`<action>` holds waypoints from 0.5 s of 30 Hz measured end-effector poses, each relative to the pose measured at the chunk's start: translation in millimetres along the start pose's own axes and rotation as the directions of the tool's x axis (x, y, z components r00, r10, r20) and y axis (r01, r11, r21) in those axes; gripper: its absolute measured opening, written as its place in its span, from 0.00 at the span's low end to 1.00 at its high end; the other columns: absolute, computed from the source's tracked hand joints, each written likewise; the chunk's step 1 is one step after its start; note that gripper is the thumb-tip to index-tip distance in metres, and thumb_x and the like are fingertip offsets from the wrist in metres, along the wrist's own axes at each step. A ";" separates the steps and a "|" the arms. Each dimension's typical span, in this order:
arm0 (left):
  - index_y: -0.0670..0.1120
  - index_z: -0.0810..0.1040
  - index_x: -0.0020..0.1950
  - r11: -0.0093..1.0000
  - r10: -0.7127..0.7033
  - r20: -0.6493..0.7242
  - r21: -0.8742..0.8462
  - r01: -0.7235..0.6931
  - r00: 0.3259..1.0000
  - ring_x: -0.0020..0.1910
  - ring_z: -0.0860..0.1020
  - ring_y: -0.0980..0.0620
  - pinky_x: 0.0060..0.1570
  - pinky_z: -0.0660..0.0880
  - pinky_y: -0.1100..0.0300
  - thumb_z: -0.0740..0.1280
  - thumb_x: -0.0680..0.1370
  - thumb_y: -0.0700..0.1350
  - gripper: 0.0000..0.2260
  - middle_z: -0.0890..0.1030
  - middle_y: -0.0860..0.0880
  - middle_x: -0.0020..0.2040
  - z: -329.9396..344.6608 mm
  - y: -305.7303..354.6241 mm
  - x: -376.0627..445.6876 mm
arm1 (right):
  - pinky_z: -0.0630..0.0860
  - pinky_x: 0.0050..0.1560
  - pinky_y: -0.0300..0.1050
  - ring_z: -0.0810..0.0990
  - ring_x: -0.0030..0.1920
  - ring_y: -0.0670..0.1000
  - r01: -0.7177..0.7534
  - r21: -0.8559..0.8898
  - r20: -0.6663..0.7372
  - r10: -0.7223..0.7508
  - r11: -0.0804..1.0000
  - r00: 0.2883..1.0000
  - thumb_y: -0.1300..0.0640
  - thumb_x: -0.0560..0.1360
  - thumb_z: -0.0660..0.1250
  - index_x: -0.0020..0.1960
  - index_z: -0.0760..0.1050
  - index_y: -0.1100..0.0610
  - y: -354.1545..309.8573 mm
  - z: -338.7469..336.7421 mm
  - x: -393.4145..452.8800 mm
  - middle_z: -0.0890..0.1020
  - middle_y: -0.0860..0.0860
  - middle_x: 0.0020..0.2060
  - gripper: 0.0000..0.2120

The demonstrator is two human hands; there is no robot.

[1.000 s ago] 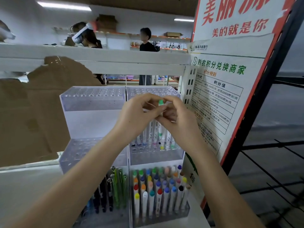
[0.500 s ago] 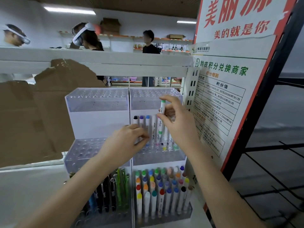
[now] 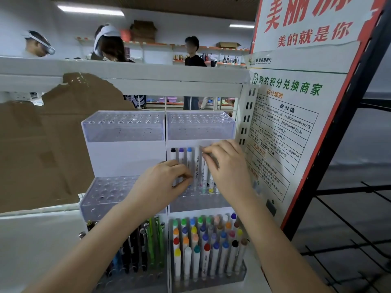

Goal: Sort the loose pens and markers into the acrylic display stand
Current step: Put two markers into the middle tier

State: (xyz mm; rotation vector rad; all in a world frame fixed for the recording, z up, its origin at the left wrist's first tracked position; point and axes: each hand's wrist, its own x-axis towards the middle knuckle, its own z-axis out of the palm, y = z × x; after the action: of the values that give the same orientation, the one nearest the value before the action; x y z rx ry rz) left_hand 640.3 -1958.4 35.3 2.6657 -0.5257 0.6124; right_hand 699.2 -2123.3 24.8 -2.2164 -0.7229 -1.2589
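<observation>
Two hands at the acrylic display stand (image 3: pixel 127 132), middle-right tier.
Right hand (image 3: pixel 227 166) pinches a white marker (image 3: pixel 204 166) over its hole; left hand (image 3: pixel 160 185) pinches neighbouring markers. Risk: a tilted entry jams or knocks neighbours.

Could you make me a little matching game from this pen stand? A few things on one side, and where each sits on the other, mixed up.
Things
1. Green pens
2. Black-capped marker
3. Right hand
4. Top left tray

Places or states
A. pinching a white marker in the middle right tier
B. bottom left tier
C. holes with nothing in them
D. leftmost in the middle right row

Pairs: 1-B, 2-D, 3-A, 4-C
</observation>
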 end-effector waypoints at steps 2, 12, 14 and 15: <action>0.50 0.80 0.54 1.000 0.001 0.000 -0.007 -0.001 1.000 0.49 0.76 0.54 0.47 0.68 0.65 0.63 0.78 0.48 0.09 0.78 0.54 0.51 -0.2 1.1 1.2 | 0.74 0.49 0.49 0.76 0.46 0.54 -0.016 0.001 0.013 0.016 1.000 1.000 0.60 0.72 0.70 0.47 0.80 0.59 1.1 0.9 -2.9 0.79 0.51 0.41 0.05; 0.49 0.82 0.52 1.000 0.000 -0.040 -0.022 0.000 0.999 0.48 0.77 0.52 0.46 0.73 0.59 0.65 0.77 0.46 0.08 0.79 0.53 0.50 -11.9 -1.6 1.9 | 0.67 0.53 0.38 0.72 0.49 0.47 -0.049 0.045 0.035 0.047 0.998 0.998 0.57 0.75 0.64 0.51 0.79 0.58 -11.0 -11.1 6.5 0.80 0.49 0.45 0.08; 0.48 0.82 0.52 1.000 0.004 -0.071 0.020 -0.002 0.997 0.48 0.77 0.52 0.42 0.70 0.62 0.65 0.77 0.47 0.08 0.80 0.53 0.50 -19.5 -6.4 -2.4 | 0.68 0.53 0.39 0.71 0.50 0.46 -0.036 0.060 0.054 0.033 0.998 0.998 0.57 0.76 0.62 0.51 0.79 0.58 -23.1 -11.3 9.2 0.80 0.50 0.45 0.09; 0.48 0.82 0.51 0.999 0.001 -0.090 0.038 0.002 0.996 0.48 0.77 0.52 0.41 0.67 0.64 0.65 0.77 0.47 0.07 0.80 0.53 0.49 -23.0 -9.0 -4.5 | 0.67 0.53 0.39 0.70 0.50 0.46 -0.023 0.065 0.067 0.018 0.998 0.998 0.56 0.76 0.61 0.51 0.79 0.58 -28.9 -10.5 10.3 0.80 0.50 0.45 0.11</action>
State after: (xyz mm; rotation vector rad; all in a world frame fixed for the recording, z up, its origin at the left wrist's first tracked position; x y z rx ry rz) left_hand 632.5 -1939.8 50.3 2.6585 -0.4933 0.7452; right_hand 678.3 -2106.5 43.0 -2.2158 -0.7543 -1.1399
